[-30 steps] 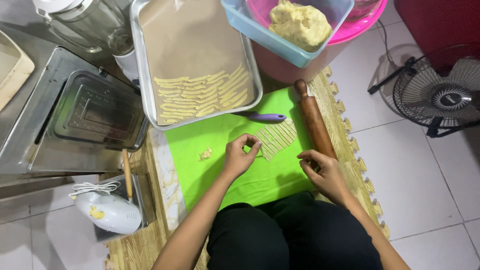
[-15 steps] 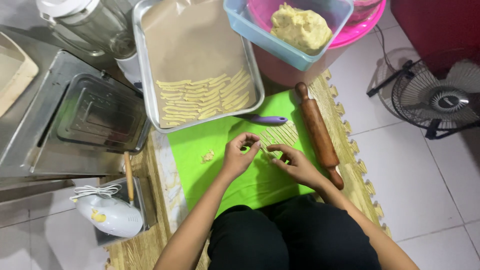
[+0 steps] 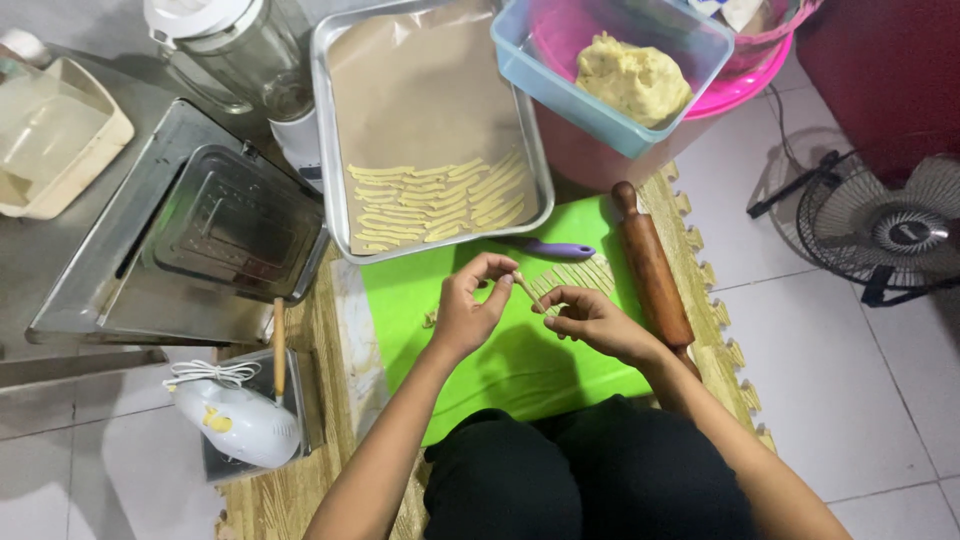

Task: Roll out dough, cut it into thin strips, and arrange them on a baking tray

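My left hand (image 3: pixel 471 308) and my right hand (image 3: pixel 588 322) meet over a green mat (image 3: pixel 500 370) and hold one thin strip of dough (image 3: pixel 527 291) between their fingertips. Cut dough strips (image 3: pixel 580 276) lie on the mat just beyond my right hand. A purple-handled knife (image 3: pixel 552 249) rests past them. A wooden rolling pin (image 3: pixel 652 267) lies along the mat's right edge. A metal tray (image 3: pixel 334 160) lined with brown paper holds several rows of shaped dough sticks (image 3: pixel 432 207).
A blue tub (image 3: pixel 560 90) with a dough lump (image 3: pixel 632 77) sits in a pink basin (image 3: pixel 745 88). A blender (image 3: pixel 250 60), steel oven tray (image 3: pixel 210 240), white hand mixer (image 3: pixel 238 420) and cream box (image 3: pixel 50 140) stand left. A floor fan (image 3: pixel 895 235) stands right.
My right hand left the rolling pin's near end and came to the middle. Both hands lifted a dough strip off the mat and now hold it between them.
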